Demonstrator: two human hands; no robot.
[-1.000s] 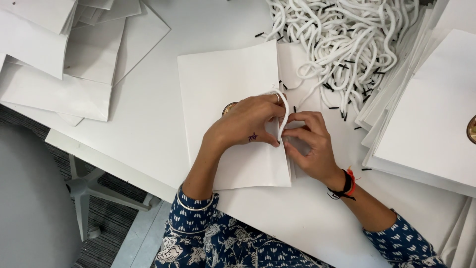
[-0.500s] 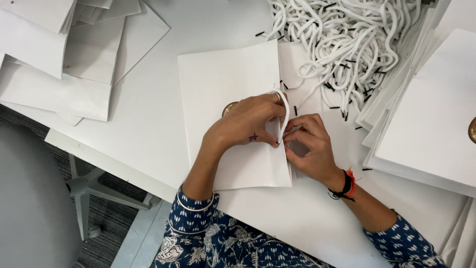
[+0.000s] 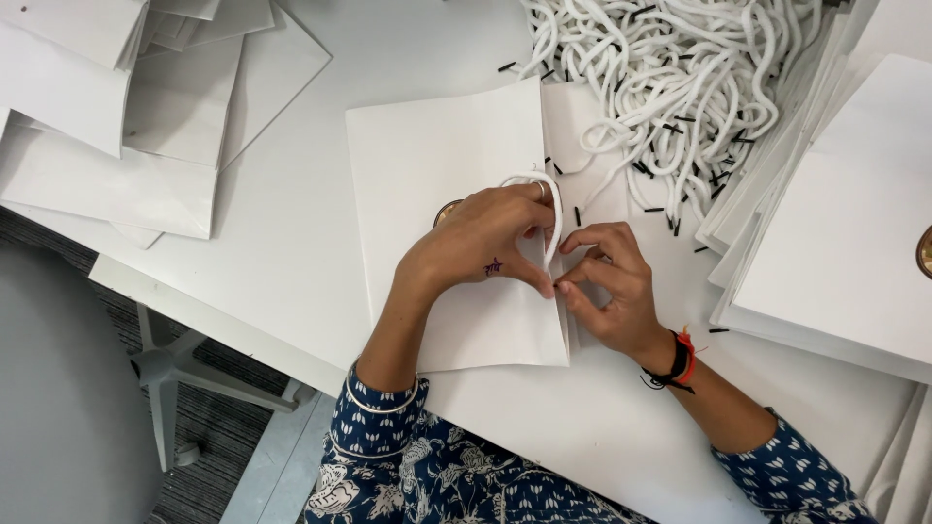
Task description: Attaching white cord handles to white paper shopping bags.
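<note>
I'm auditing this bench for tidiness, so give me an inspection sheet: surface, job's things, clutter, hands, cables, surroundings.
Surface: white table, largely covered with paper goods.
Job's things: flat white paper bag under both hands; white cord loop at its right edge.
Clutter: pile of white cords at top right, small black bits scattered around it; stack of bags on the right; loose bags on the left.
Hands: left hand presses on the bag and pinches the loop; right hand pinches at the bag's edge.
Cables: nothing seen.
Surroundings: grey chair at lower left, striped floor below.
</note>
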